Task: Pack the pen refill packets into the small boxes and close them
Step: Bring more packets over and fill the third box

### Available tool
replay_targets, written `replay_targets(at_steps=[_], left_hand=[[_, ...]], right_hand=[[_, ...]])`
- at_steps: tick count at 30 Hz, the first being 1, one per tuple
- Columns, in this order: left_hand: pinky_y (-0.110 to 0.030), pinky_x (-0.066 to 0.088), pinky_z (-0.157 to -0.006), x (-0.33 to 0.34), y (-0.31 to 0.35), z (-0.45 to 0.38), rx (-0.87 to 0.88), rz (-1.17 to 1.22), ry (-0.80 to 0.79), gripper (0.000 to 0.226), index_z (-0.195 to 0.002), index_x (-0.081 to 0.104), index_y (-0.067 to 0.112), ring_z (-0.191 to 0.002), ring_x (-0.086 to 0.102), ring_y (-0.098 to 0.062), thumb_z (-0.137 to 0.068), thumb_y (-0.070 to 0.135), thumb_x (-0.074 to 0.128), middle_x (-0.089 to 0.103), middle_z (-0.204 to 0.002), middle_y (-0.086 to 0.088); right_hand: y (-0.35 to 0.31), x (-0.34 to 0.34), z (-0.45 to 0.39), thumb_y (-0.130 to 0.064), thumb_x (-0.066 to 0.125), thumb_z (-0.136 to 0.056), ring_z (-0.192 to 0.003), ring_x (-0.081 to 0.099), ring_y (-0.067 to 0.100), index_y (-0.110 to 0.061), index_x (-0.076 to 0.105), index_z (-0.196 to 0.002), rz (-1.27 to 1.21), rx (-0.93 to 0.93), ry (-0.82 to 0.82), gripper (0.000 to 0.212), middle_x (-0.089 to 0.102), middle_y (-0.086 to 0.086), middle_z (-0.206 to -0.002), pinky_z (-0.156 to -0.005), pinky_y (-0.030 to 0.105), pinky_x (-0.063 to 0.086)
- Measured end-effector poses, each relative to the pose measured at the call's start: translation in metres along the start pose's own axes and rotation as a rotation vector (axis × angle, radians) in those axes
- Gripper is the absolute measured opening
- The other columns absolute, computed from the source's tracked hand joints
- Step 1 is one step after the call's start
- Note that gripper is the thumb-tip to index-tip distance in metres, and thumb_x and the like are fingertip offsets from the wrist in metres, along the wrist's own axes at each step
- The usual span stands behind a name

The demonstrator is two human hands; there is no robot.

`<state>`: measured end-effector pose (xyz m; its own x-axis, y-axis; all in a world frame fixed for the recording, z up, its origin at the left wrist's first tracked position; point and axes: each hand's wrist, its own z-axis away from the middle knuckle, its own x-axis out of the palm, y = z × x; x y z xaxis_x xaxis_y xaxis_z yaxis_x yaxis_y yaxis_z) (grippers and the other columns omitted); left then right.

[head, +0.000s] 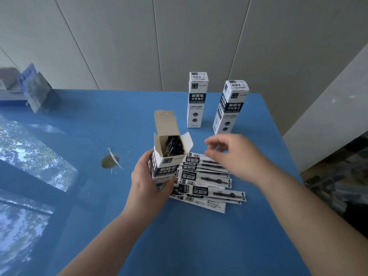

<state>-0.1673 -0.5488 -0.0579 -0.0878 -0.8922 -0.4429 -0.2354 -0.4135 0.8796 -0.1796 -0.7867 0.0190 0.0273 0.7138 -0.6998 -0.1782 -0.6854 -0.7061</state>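
On the blue table (179, 246), mid-frame: left hand (148, 183) grips an open box (166, 164) around its lower half, fingers and thumb wrapped round it. Box is upright, tilted slightly. Top flap up, side flaps splayed. Dark refills visible inside, packed near the top.

Right hand (236, 154) hovers just right of the box mouth, above the packets (207, 183). Fingers loosely curled and spread, holding nothing. Hand is motion-blurred, so finer finger detail can't be made out.

Packets lie flat in a loose fanned stack on the table, touching the box base on its right side. Black-and-white printed ends point left, toward the box. Several overlap; exact count unclear.

Two closed boxes stand upright further back: one (197, 100) centre-right, the other (231, 107) just right of it, leaning a little. They're near each other, not touching, and well apart from the held box.

Left of the held box: a small brownish round spot (109, 161) on the table with a thin clear scrap across it. Can't tell what it is.

Far left edge: a blue-and-white carton (23, 90), flap up, blurred. The glossy table reflects trees on that side. Grey panelled wall (139, 40) behind.
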Motion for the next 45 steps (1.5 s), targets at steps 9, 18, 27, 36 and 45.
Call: replay_targets(at_steps=[9, 18, 27, 36, 45], left_hand=[[-0.054, 0.05, -0.095, 0.002, 0.006, 0.001, 0.009, -0.056, 0.024, 0.077, -0.123, 0.021, 0.075, -0.12, 0.054, -0.026, -0.075, 0.043, 0.072, 0.053, -0.124, 0.022], [-0.051, 0.048, -0.099, -0.001, 0.011, -0.002, -0.052, 0.015, 0.072, 0.076, -0.114, 0.021, 0.08, -0.121, 0.054, -0.022, -0.063, 0.061, 0.074, 0.056, -0.125, 0.018], [-0.003, 0.043, -0.081, -0.009, 0.007, -0.006, 0.071, 0.042, 0.088, 0.085, -0.117, 0.027, 0.071, -0.108, 0.059, 0.005, -0.08, 0.02, 0.083, 0.055, -0.116, 0.032], [-0.001, 0.042, -0.078, -0.009, 0.007, -0.009, 0.082, 0.035, -0.002, 0.065, -0.113, 0.029, 0.05, -0.105, 0.06, 0.008, -0.089, 0.007, 0.072, 0.053, -0.114, 0.03], [-0.008, 0.047, -0.083, -0.007, 0.005, -0.016, 0.057, 0.104, -0.069, 0.064, -0.114, 0.029, 0.052, -0.109, 0.06, 0.002, -0.093, 0.003, 0.065, 0.054, -0.111, 0.035]], right_hand=[[0.044, 0.047, -0.012, -0.036, 0.064, -0.096, -0.107, 0.052, 0.021, -0.024, 0.07, -0.117, 0.496, -0.119, -0.069, 0.025, 0.059, -0.007, -0.111, -0.092, 0.035, 0.043], [0.04, 0.051, -0.006, -0.018, 0.055, -0.089, -0.088, 0.054, 0.022, -0.018, 0.062, -0.09, 0.653, -0.191, -0.065, 0.007, 0.057, -0.002, -0.091, -0.076, 0.033, 0.044], [0.036, 0.038, -0.01, -0.022, 0.056, -0.097, -0.085, 0.05, 0.024, -0.013, 0.059, -0.076, 0.592, -0.099, -0.115, 0.023, 0.05, 0.0, -0.086, -0.066, 0.035, 0.041], [0.028, 0.004, -0.008, -0.04, 0.061, -0.099, -0.066, 0.044, 0.02, -0.008, 0.05, -0.067, 0.217, 0.097, -0.157, 0.047, 0.049, 0.009, -0.08, -0.058, 0.034, 0.03], [0.03, -0.001, -0.002, -0.037, 0.069, -0.096, -0.109, 0.067, 0.026, -0.019, 0.077, -0.092, -0.25, 0.296, -0.122, 0.02, 0.078, 0.006, -0.104, -0.087, 0.034, 0.049]])
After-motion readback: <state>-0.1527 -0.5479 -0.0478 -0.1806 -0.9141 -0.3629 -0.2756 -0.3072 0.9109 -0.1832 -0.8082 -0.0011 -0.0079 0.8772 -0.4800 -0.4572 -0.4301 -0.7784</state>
